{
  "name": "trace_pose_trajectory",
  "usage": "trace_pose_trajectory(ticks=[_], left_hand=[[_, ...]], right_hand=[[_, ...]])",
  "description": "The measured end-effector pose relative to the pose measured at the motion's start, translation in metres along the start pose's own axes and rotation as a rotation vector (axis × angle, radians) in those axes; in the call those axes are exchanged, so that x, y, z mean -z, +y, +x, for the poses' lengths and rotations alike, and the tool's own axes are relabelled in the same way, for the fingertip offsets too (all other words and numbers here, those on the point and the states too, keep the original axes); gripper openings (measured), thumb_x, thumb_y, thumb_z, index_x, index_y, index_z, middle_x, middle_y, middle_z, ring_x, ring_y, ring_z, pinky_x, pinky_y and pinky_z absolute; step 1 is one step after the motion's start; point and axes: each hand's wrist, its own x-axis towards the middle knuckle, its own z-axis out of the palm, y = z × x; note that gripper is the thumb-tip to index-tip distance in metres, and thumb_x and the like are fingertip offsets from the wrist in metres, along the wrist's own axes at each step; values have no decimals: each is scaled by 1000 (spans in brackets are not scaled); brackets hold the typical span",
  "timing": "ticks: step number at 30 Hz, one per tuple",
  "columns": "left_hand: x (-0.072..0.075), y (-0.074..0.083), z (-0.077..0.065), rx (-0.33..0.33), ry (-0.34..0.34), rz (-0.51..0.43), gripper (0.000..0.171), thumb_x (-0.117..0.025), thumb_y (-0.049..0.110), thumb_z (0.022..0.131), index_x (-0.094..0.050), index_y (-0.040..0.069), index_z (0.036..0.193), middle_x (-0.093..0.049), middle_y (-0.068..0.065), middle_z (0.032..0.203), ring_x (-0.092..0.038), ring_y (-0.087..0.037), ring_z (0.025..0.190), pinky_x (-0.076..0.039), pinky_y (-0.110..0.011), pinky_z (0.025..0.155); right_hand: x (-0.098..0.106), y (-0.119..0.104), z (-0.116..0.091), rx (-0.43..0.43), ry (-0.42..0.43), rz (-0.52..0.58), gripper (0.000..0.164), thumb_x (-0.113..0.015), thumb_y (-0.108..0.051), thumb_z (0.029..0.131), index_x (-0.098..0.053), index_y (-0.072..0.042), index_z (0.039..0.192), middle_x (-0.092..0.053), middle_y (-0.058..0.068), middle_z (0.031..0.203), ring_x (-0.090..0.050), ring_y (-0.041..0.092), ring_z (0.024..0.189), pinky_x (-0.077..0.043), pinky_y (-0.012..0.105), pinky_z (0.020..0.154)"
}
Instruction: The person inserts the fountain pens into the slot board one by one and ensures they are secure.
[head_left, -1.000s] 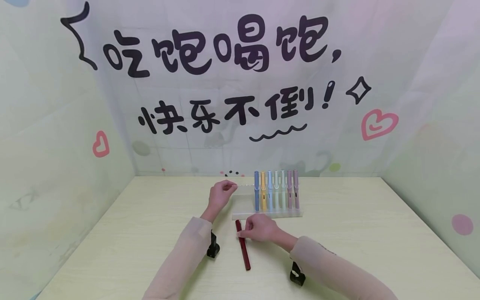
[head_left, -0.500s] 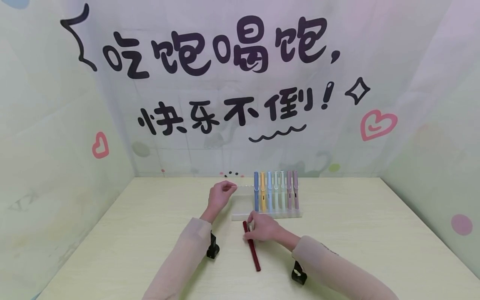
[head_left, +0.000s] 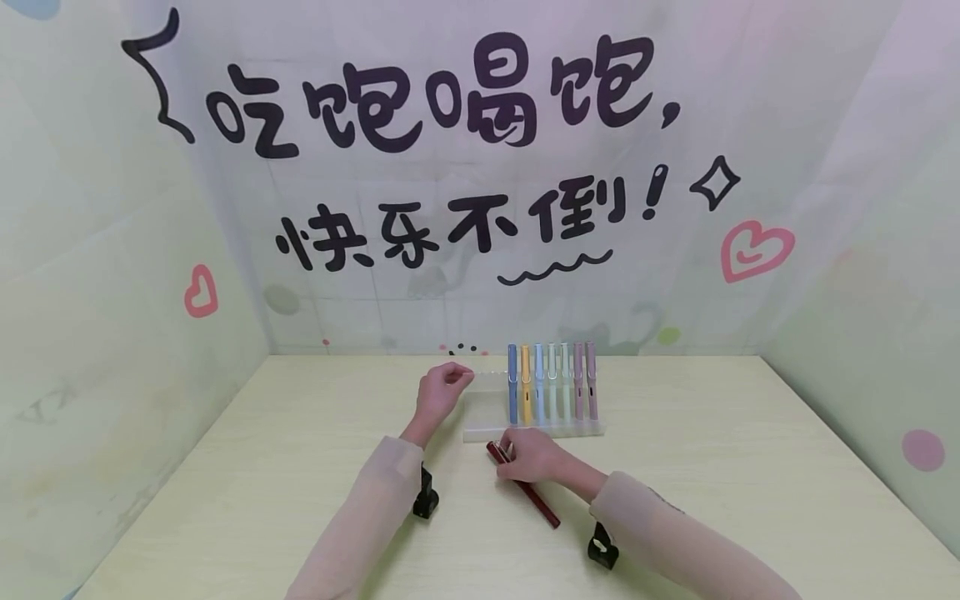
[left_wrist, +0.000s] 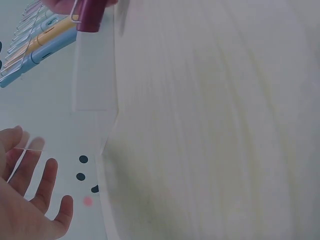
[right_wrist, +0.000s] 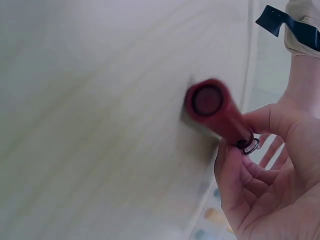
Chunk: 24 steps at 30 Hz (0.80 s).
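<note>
A dark red clip-on pen (head_left: 542,507) is pinched near its clip by the thumb and fingers of my right hand (head_left: 531,454), in front of the stand. It slants down toward the lower right in the head view; the right wrist view shows the pen (right_wrist: 210,102) end-on. My left hand (head_left: 441,393) pinches the upper left edge of a clear pen stand (head_left: 480,434); in the left wrist view the other fingers of this left hand (left_wrist: 30,205) are spread. Several pens stand upright in the stand's right part, including a blue pen (head_left: 513,396) and a yellow pen (head_left: 527,396).
The stand sits toward the back of a light wood-grain table (head_left: 300,467). Fabric walls enclose the back and sides, and the back wall (head_left: 390,317) bears large black lettering. A black wrist mount (head_left: 425,496) hangs under the left sleeve, another black mount (head_left: 602,547) under the right.
My right hand has moved slightly right with the red pen. The pen's lower end has swung to the right, so it leans more. My left hand has stayed on the stand.
</note>
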Motion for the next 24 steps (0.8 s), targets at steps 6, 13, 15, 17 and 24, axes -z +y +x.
trace_pose_trajectory(ticks=[6, 13, 15, 17, 24], left_hand=[[0, 1, 0, 4, -7, -7, 16, -61, 19, 84, -65, 6, 92, -65, -7, 88, -60, -20, 83, -47, -34, 73], [-1, -1, 0, 2, -9, -9, 15, -61, 18, 84, -66, 5, 92, -65, -7, 88, -60, -21, 83, -47, -34, 73], [-1, 0, 1, 5, -10, -8, 15, -61, 18, 84, -66, 6, 92, -65, -7, 88, -60, -20, 83, -47, -34, 73], [-1, 1, 1, 9, -12, -7, 16, -61, 18, 84, -66, 6, 92, -65, -7, 88, -60, -20, 84, -47, -34, 73], [-1, 0, 0, 7, -6, -8, 16, -62, 18, 83, -66, 5, 92, -65, -7, 87, -60, -19, 83, -47, -33, 73]], right_hand=[[8, 2, 0, 23, -29, 122, 31, -64, -11, 76, -51, 0, 102, -55, 3, 74, -51, 11, 56, -44, 24, 48], [13, 5, -1, 142, -22, 174, 51, -62, -8, 80, -39, -5, 126, -53, 0, 75, -51, 11, 57, -44, 26, 49], [14, 7, -1, 193, 17, 153, 49, -61, -8, 82, -41, -5, 126, -52, -2, 73, -49, 10, 57, -43, 25, 48], [14, 8, -1, 228, 59, 140, 42, -59, -9, 83, -45, -5, 122, -52, -3, 70, -48, 9, 55, -42, 24, 47], [15, 11, 0, 230, 107, 198, 26, -54, -11, 88, -54, -2, 112, -56, -3, 69, -50, 8, 54, -43, 24, 46]])
